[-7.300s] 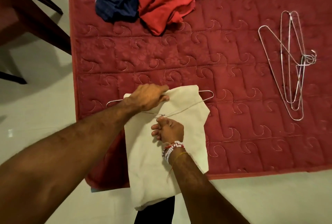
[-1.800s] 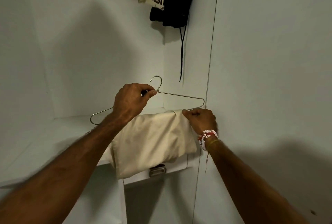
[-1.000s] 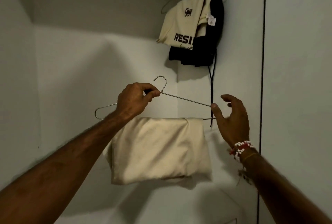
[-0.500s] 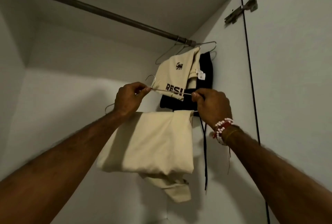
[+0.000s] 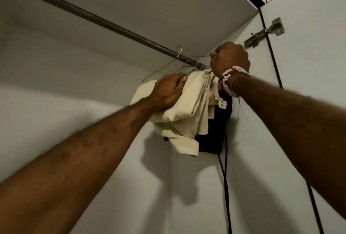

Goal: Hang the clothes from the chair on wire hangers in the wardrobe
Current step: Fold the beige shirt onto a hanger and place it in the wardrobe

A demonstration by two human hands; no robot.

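Inside the wardrobe, a wire hanger (image 5: 168, 68) is raised to the dark rod (image 5: 104, 22), its hook reaching over the rod near the right end. A folded cream garment (image 5: 187, 110) hangs over the hanger's lower bar. My left hand (image 5: 168, 91) grips the top of this cream cloth from the left. My right hand (image 5: 230, 59), with a bead bracelet at the wrist, is closed in a fist on the hanger's right wire end. Another cream garment (image 5: 215, 100) and a black garment (image 5: 213, 136) hang just behind, partly hidden.
The wardrobe's top panel (image 5: 168, 8) is close above the rod. At the right stand the side wall and the door with a metal hinge (image 5: 262, 35). A black cord (image 5: 226, 187) dangles from the black garment. The rod's left stretch carries nothing.
Both hands lifted the hanger with the cream garment up to the rod. My left hand shifted from the hook's base to the cloth. The view tilted further upward.
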